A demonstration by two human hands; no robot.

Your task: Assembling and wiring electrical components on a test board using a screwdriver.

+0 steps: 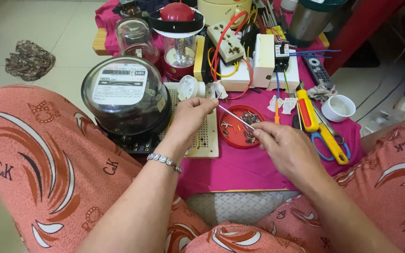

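Work in hand: a thin grey wire (234, 116) is held taut between both hands above the red tray (225, 136).
Left hand (189, 117): fingertips pressed together, pinching the wire's upper end.
Right hand (289, 150): fingers closed on the wire's lower end.
Progress: judged early; the wire is not seen joined to anything, and the perforated board (209, 136) lies mostly bare.
Tray: round, shallow plastic, holding small metal parts.
Meter (126, 96): clear domed cover, black base.
Cloth (254, 166): magenta, smooth.
Screwdriver (308, 110): yellow-and-red handle, unused.
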